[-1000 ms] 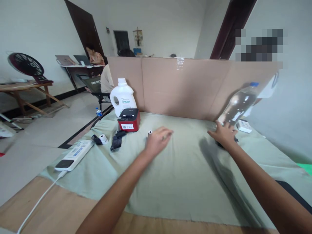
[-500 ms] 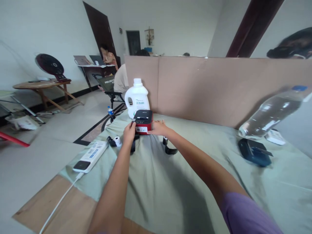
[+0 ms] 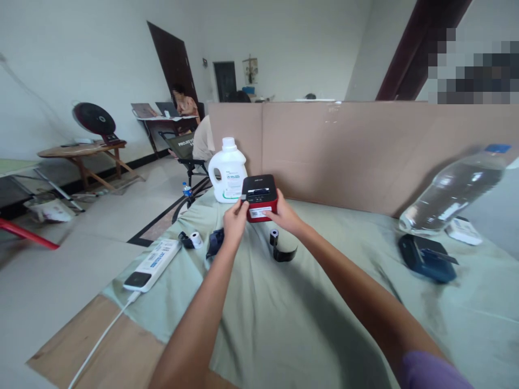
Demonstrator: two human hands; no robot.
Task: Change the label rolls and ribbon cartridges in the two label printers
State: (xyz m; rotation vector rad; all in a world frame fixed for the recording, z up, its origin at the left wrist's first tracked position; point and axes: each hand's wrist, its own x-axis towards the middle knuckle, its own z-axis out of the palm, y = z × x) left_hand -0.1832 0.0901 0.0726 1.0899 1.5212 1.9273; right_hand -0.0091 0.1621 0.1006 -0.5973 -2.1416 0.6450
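Note:
A small red and black label printer is held up off the green cloth between both my hands. My left hand grips its left side and my right hand grips its right side. Just below it on the cloth lie a small paper roll beside a black curved part, a dark blue piece, and another white roll further left.
A white detergent jug stands behind the printer against a cardboard partition. A white power strip lies at the cloth's left edge. At right lean a clear water bottle and a dark blue device. People sit at a desk beyond.
My hands left the cloth's middle and the right side, came together on the red printer, and have lifted it off the cloth. The view swung left.

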